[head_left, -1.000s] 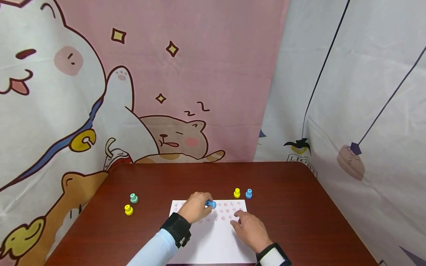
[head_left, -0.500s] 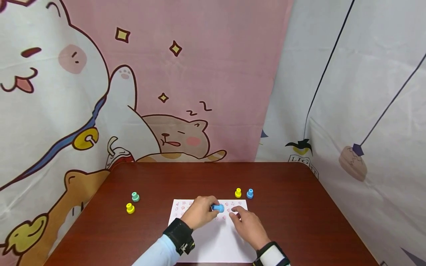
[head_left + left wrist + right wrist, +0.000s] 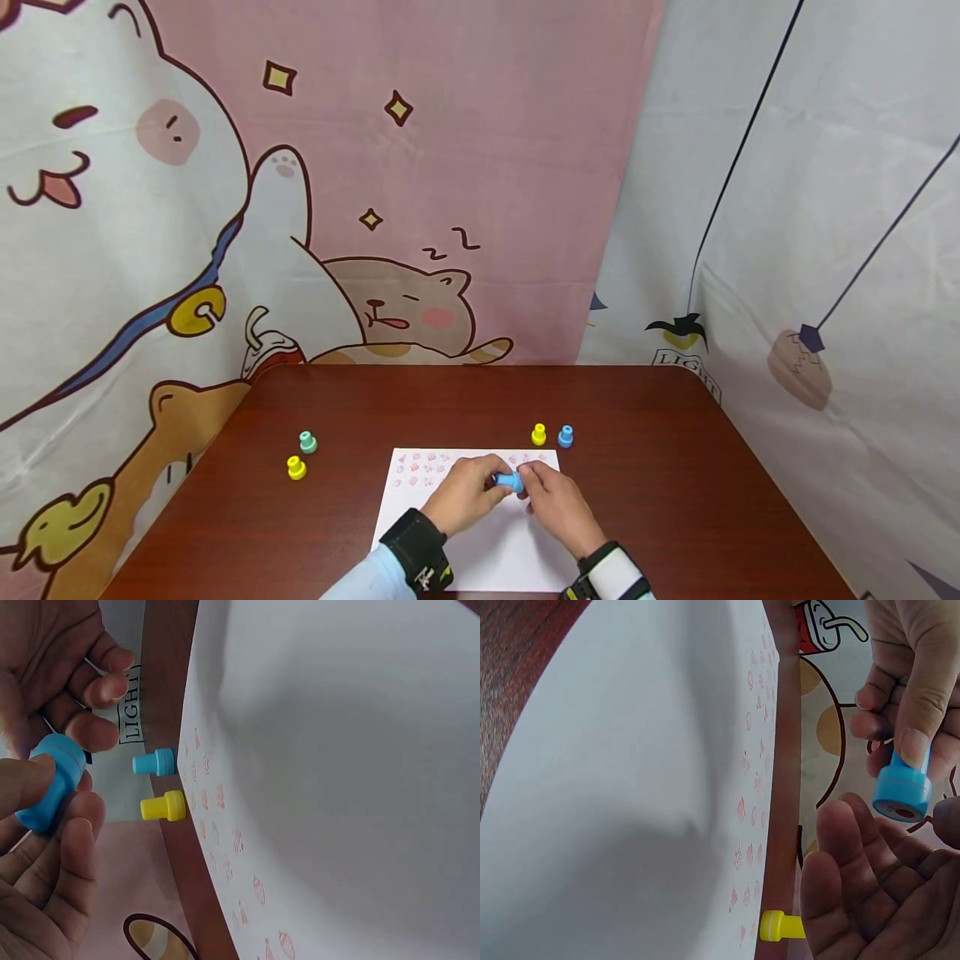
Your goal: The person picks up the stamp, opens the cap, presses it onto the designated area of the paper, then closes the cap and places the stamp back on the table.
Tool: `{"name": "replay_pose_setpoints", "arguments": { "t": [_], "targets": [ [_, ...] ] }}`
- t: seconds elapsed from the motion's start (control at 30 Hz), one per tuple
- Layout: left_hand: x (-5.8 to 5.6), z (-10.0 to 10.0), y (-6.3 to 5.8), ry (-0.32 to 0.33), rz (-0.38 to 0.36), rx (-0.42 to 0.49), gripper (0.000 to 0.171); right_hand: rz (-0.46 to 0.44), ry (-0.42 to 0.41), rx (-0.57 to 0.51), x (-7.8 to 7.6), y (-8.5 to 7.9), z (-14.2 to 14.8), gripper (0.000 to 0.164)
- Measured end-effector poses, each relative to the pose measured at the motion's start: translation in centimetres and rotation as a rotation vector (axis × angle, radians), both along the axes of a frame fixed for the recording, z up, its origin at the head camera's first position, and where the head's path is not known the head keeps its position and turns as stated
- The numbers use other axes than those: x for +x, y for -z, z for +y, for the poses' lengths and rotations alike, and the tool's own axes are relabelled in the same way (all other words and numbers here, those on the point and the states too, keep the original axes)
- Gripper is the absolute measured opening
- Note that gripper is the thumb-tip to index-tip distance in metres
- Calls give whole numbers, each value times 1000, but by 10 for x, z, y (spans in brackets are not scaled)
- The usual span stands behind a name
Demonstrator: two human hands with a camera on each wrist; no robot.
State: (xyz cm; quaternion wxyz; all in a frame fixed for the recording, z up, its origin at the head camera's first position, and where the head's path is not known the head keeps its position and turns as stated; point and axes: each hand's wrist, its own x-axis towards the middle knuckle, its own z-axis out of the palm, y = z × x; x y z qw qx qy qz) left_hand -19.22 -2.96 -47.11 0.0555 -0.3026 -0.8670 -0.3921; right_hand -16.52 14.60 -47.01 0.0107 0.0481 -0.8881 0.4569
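My left hand (image 3: 467,493) pinches a blue toy stamp (image 3: 509,482) above the paper. In the right wrist view the stamp (image 3: 904,791) shows a round printing face with a dark reddish middle, and the left thumb lies along its handle. Close by the stamp's wide end is my right hand (image 3: 561,507), its fingers loosely bent; in the right wrist view a gap shows between fingers and stamp. Under both hands lies a white sheet of paper (image 3: 480,550) with rows of small red prints along its far part, some hidden by the hands.
Behind the paper's far right corner stand a yellow stamp (image 3: 538,434) and another blue stamp (image 3: 566,436). Left of the paper are a green stamp (image 3: 307,442) and a yellow stamp (image 3: 296,467). The brown table (image 3: 660,500) ends at a printed cloth backdrop (image 3: 480,167).
My left hand has lifted the blue stamp off the printed rows and moved it right and nearer, tilting it. The right hand now has its fingertips up beside the stamp's end.
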Motion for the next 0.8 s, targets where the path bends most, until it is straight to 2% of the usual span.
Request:
{"name": "replay_pose_setpoints", "arguments": {
  "t": [0.23, 0.37, 0.6, 0.8],
  "targets": [
    [0, 1, 2, 2, -2, 16, 9, -21, -24, -62, 1, 1, 0, 28],
    [0, 2, 2, -2, -21, 16, 9, -52, -37, -145, 1, 3, 0, 25],
    [0, 1, 2, 28, -11, 42, 9, -96, -65, -285, 1, 4, 0, 27],
    [0, 1, 0, 45, -64, 72, 8, -157, -79, -404, 1, 1, 1, 28]
  ]
}}
